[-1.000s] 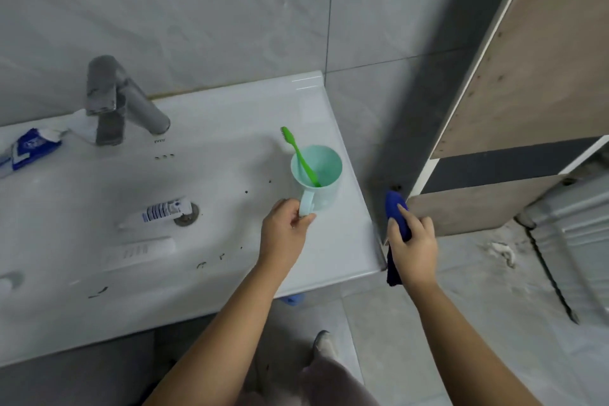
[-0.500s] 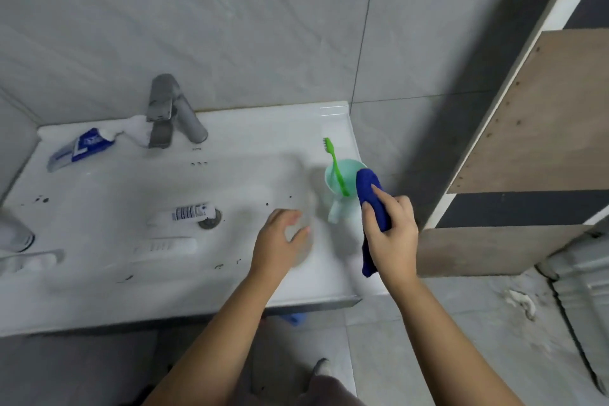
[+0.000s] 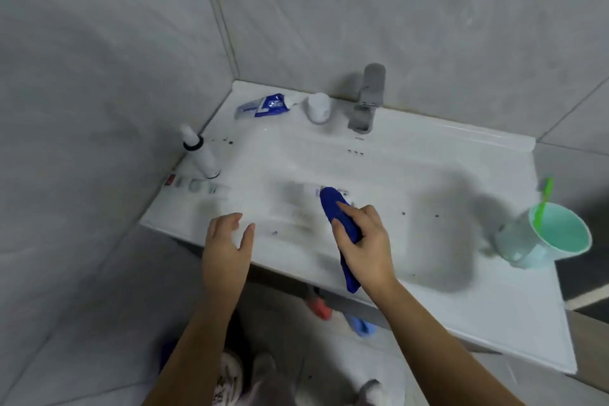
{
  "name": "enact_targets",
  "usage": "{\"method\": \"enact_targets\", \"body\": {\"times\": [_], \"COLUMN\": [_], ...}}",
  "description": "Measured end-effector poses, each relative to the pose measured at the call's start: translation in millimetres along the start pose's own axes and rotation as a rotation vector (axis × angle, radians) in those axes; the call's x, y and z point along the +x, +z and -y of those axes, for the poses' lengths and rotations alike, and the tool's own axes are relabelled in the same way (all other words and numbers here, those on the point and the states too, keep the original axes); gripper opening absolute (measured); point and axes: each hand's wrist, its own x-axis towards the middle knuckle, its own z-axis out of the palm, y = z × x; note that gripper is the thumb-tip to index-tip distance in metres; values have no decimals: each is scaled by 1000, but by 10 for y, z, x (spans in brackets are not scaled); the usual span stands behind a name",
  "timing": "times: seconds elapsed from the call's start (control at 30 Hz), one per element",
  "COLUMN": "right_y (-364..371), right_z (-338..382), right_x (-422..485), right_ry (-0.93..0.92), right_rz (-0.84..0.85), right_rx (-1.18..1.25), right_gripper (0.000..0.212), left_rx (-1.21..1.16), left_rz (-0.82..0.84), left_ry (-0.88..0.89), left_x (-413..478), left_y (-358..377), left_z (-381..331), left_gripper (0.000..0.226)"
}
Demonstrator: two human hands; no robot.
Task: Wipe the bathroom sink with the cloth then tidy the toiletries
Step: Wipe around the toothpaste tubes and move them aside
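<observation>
Right grip: my right hand (image 3: 365, 247) is curling round the blue cloth (image 3: 329, 204), above the sink's (image 3: 412, 158) middle.
Left grip: my left hand (image 3: 225, 250) is hanging open over the front edge, holding nothing.
Cloth axis: running front to back, tip pointing toward the faucet (image 3: 370, 95).
Nearer hand: I am judging the right.

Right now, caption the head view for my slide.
Right hand holds blue cloth over the sink; left hand open.

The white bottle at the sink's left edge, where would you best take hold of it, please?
Probably take the white bottle round its straight body, below the black collar, coming from the right with the left hand: it stands upright, the wall close on its left.
</observation>
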Motion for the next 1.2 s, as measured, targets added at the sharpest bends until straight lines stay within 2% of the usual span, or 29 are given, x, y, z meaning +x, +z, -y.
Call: {"method": "enact_targets", "body": {"times": [0.1,0.17,0.23,0.37,0.47,0.6,0.73,0.9,1.03,1.2], "right_y": [491,750,972,1299,1435,1479,1397,1115,640,-244], "right_z": [133,196,226,211,196,150,72,-38,-128,-239], "right_x": [88,152,224,337,354,338,272,187,221,395], "right_ry": [28,46,63,170,249,303,346,405,407,398], "right_rz": [41,38,41,38,7,6,-12,-90,-218,-332], "right_rx": [-25,-30,-40,-16,-10,-33,-23,7,16,19], "right_gripper": [32,31,30,28,26,23,22,21,20,21], "left_rx": [78,153,176,282,343,433,402,273,48,-65], "left_rz": [-34,18,107,330,486,513,472,491,546,647], "left_ry": [13,63,104,332,372,470,519,517,468,501], "left_x": [375,657,957,1445,1599,1684,1680,1351,1006,750], "left_y": [-268,-344,-351,-207,-98,23,91,222,477,941], "left_z": [432,675,842,1100,1166,1219,1226,948,309,-550], "left_gripper": [32,35,39,46,54,55,49,46,42,45]}}
